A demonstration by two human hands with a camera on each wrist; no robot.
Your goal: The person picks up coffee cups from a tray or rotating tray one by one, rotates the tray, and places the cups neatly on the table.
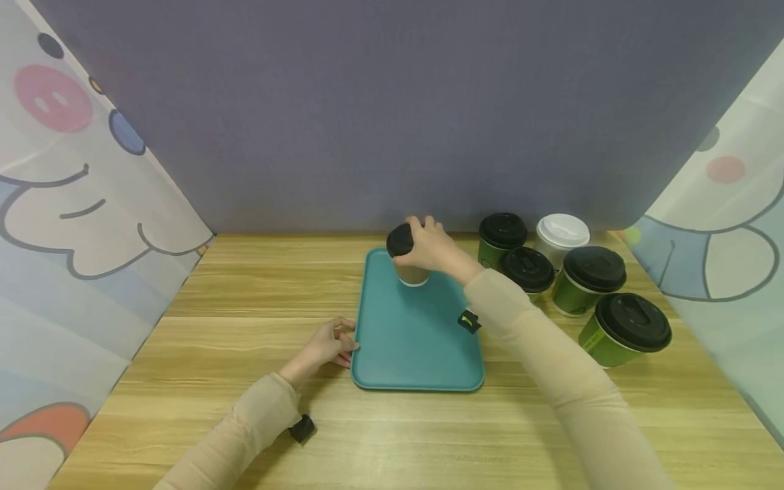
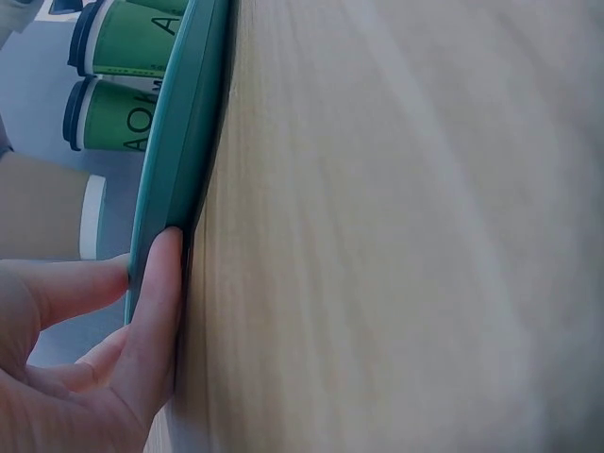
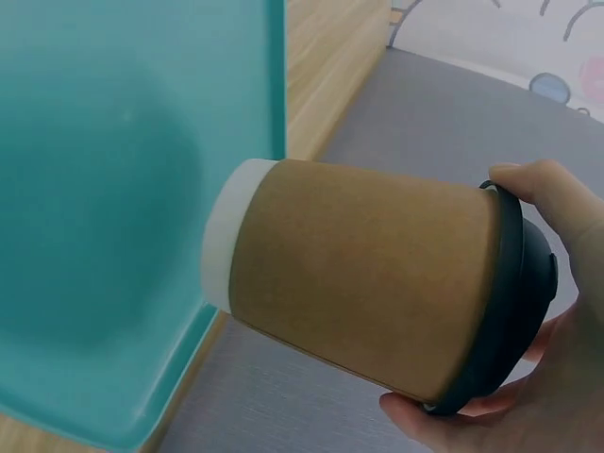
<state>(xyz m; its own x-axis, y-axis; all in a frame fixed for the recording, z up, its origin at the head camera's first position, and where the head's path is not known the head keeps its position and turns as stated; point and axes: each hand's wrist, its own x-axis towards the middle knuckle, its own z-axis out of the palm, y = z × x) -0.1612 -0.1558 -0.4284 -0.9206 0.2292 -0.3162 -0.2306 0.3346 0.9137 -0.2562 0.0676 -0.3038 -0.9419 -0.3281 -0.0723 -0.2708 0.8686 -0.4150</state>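
Note:
A brown paper coffee cup [image 1: 412,275] with a white base and black lid [image 3: 514,307] is in my right hand [image 1: 433,246]. The fingers grip it round the lid. The cup hangs over the far part of a teal tray [image 1: 416,340], its base apart from the tray in the left wrist view. At the tray's left edge, my left hand [image 1: 327,345] pinches the rim [image 2: 179,142] between thumb and finger. The tray lies flat on the wooden table.
To the right of the tray stand several green cups with black lids, among them a near one [image 1: 625,330], and a white-lidded cup [image 1: 560,235]. A grey panel [image 1: 416,122] rises behind the table [image 1: 263,286]. Cartoon-printed sheets [image 1: 73,204] flank both sides.

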